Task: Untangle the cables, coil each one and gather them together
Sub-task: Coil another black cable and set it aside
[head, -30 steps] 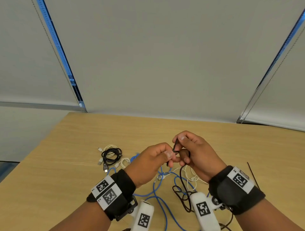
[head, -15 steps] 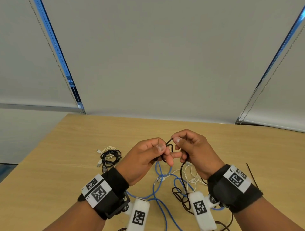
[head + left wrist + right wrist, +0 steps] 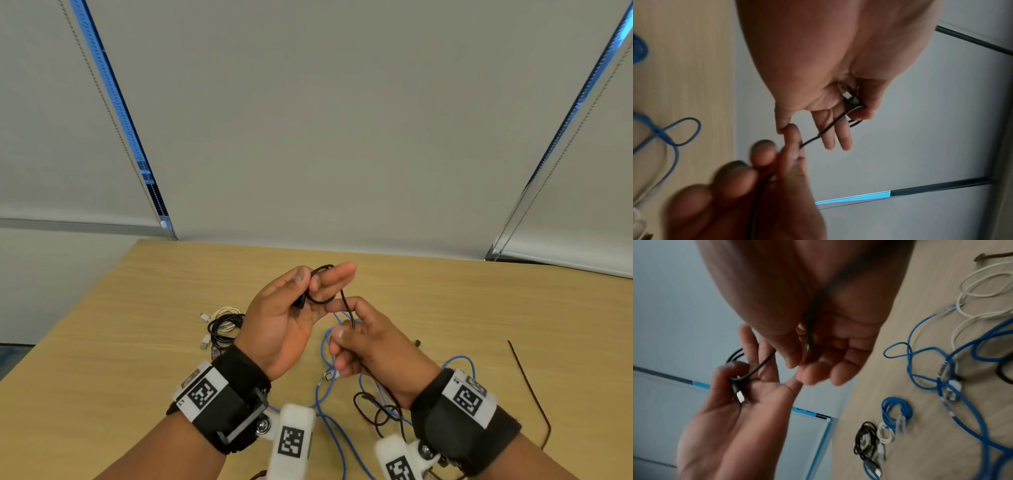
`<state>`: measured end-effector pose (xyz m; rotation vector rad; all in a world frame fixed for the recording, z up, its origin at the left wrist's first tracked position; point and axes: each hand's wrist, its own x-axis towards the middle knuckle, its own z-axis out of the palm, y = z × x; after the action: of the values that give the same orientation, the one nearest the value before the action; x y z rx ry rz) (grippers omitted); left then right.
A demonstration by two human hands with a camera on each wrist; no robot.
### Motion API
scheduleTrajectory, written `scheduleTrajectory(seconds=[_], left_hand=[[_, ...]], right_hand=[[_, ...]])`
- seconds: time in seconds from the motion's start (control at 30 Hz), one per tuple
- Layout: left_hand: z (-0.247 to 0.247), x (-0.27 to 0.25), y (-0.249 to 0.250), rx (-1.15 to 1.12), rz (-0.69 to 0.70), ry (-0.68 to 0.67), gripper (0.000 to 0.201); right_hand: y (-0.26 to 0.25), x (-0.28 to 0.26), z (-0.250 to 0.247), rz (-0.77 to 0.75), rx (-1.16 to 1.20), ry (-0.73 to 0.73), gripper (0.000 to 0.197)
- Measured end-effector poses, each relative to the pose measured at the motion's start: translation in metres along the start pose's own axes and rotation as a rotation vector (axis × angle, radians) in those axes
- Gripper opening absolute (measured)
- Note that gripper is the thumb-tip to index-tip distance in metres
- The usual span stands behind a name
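Note:
My left hand (image 3: 310, 284) is raised above the table, palm towards me. Its thumb pins the plug end of a thin black cable (image 3: 346, 308) against straight fingers, and one loop of the cable runs round them. The plug (image 3: 847, 95) lies in the palm, also seen as the plug (image 3: 740, 396) in the right wrist view. My right hand (image 3: 346, 330) is just below and to the right, pinching the same cable, which trails down past the wrist to the table. A tangled blue cable (image 3: 323, 356) and a white cable (image 3: 972, 280) lie beneath the hands.
Coiled black and white cables (image 3: 224, 325) sit together left of my left hand, with a small blue coil (image 3: 894, 412) beside them. A thin dark strip (image 3: 529, 387) lies at the right. The wooden table (image 3: 102, 359) ends at a wall of blinds behind.
My left hand has turned palm up and straightened its fingers, with a loop of black cable now round them. My right hand has dropped lower along the cable.

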<state>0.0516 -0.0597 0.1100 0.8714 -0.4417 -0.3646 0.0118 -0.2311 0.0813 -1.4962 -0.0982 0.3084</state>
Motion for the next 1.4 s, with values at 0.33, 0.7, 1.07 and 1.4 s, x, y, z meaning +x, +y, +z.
scheduleTrajectory(seconds=[0.33, 0.7, 1.07, 1.4], left_hand=[[-0.016, 0.005, -0.006, 0.947, -0.022, 0.157, 0.02], [0.029, -0.019, -0.015, 0.679, -0.096, -0.123, 0.024], [0.037, -0.016, 0.01, 0.371, 0.054, -0.117, 0.025], [0.039, -0.006, 0.022, 0.261, 0.249, -0.014, 0.028]], right_hand=[[-0.035, -0.021, 0.001, -0.168, -0.557, 0.0, 0.013], [-0.052, -0.019, -0.025, -0.254, -0.314, 0.141, 0.016], [-0.051, -0.008, -0.041, -0.347, -0.146, 0.143, 0.019], [0.001, -0.012, -0.01, -0.048, -0.256, -0.114, 0.031]])
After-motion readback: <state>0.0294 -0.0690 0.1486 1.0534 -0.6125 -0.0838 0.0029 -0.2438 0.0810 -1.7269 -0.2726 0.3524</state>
